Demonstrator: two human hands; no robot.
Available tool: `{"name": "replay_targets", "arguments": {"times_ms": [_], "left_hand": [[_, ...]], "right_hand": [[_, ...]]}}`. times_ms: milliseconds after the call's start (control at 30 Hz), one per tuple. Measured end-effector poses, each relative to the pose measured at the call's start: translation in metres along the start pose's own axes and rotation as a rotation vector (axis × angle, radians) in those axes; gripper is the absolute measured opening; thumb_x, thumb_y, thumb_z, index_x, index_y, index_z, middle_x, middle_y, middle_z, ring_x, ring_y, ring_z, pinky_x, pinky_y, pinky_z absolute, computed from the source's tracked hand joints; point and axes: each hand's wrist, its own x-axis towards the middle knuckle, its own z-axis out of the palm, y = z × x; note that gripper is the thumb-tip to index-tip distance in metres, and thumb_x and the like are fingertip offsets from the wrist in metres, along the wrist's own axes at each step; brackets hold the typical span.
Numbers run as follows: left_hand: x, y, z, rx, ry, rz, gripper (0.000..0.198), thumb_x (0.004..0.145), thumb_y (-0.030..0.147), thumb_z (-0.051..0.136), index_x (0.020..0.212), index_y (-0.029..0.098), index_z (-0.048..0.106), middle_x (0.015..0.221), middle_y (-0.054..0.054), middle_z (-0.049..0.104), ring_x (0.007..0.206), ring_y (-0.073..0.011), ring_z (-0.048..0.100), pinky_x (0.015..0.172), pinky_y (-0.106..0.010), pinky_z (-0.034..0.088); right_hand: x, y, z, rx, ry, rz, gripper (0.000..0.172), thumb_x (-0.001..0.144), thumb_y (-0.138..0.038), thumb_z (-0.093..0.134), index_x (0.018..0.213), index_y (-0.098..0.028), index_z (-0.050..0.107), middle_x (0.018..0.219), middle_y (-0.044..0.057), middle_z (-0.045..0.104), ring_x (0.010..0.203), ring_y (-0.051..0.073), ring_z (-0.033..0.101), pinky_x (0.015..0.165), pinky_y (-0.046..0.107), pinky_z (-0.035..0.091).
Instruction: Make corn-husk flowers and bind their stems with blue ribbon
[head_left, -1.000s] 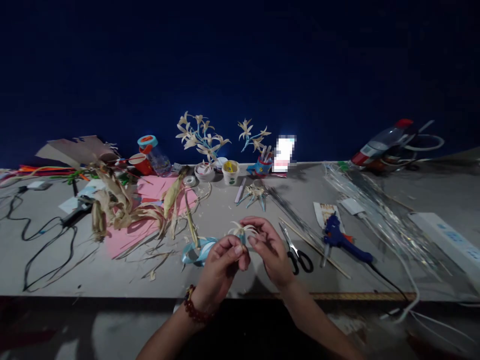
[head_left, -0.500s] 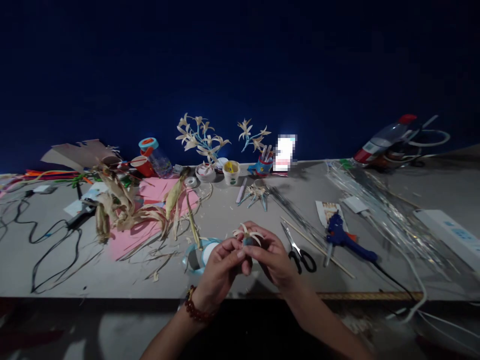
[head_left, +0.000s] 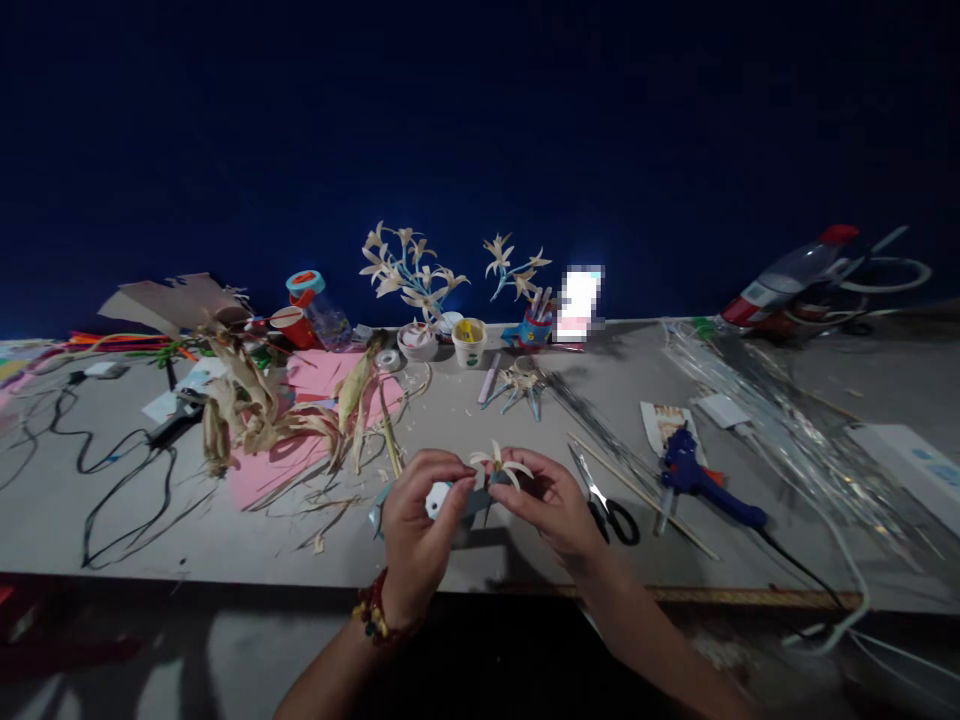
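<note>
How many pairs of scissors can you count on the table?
1. The scissors lie on the table between the right hand, which pinches a flower, and the glue gun. More could be hidden under the husks.

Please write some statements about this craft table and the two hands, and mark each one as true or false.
1. The left hand and the right hand both hold the small flower. True.
2. The scissors lie left of the left hand. False: they lie on the table, right of the right hand.
3. The right hand grips the blue glue gun. False: it lies on the table, beyond the scissors.
4. A bead bracelet is on the left wrist. True.
</note>
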Motion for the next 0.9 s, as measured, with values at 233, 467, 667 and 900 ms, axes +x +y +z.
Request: {"name": "replay_targets", "arguments": {"times_ms": [233, 467, 667, 900], "left_hand": [[0.000, 0.003, 0.005, 0.056, -0.029, 0.003, 0.010, 0.081, 0.015, 0.068, 0.087, 0.021, 0.074, 0.085, -0.006, 0.070, 0.085, -0.0208, 0.065, 0.078, -0.032, 0.049], [0.003, 0.002, 0.001, -0.082, -0.095, -0.169, 0.004, 0.083, 0.019, 0.066, 0.081, 0.019, 0.070, 0.084, -0.006, 0.066, 0.083, -0.0200, 0.062, 0.075, -0.030, 0.048], [0.003, 0.002, 0.003, -0.112, -0.103, -0.223, 0.007, 0.083, 0.021, 0.065, 0.078, 0.017, 0.065, 0.082, -0.005, 0.060, 0.079, -0.0176, 0.058, 0.074, -0.027, 0.045], [0.000, -0.006, 0.005, -0.355, -0.051, -0.414, 0.011, 0.081, 0.027, 0.071, 0.083, 0.017, 0.065, 0.082, -0.002, 0.060, 0.074, -0.0131, 0.056, 0.068, -0.022, 0.045]], "right_hand": [[0.001, -0.003, -0.001, -0.103, -0.072, -0.086, 0.017, 0.078, -0.034, 0.072, 0.078, -0.019, 0.065, 0.077, 0.001, 0.058, 0.075, 0.017, 0.055, 0.069, 0.027, 0.047], [0.004, -0.010, -0.003, -0.364, -0.105, -0.200, 0.018, 0.081, -0.027, 0.067, 0.068, -0.020, 0.056, 0.075, 0.000, 0.061, 0.073, 0.017, 0.056, 0.071, 0.028, 0.044], [0.004, -0.021, 0.000, -0.495, -0.099, -0.184, 0.021, 0.081, -0.026, 0.067, 0.064, -0.019, 0.055, 0.069, -0.002, 0.061, 0.067, 0.015, 0.055, 0.065, 0.026, 0.042], [-0.001, -0.031, 0.000, -0.505, -0.041, -0.238, 0.007, 0.082, -0.026, 0.069, 0.086, -0.021, 0.066, 0.081, 0.001, 0.066, 0.073, 0.016, 0.058, 0.068, 0.027, 0.046]]}}
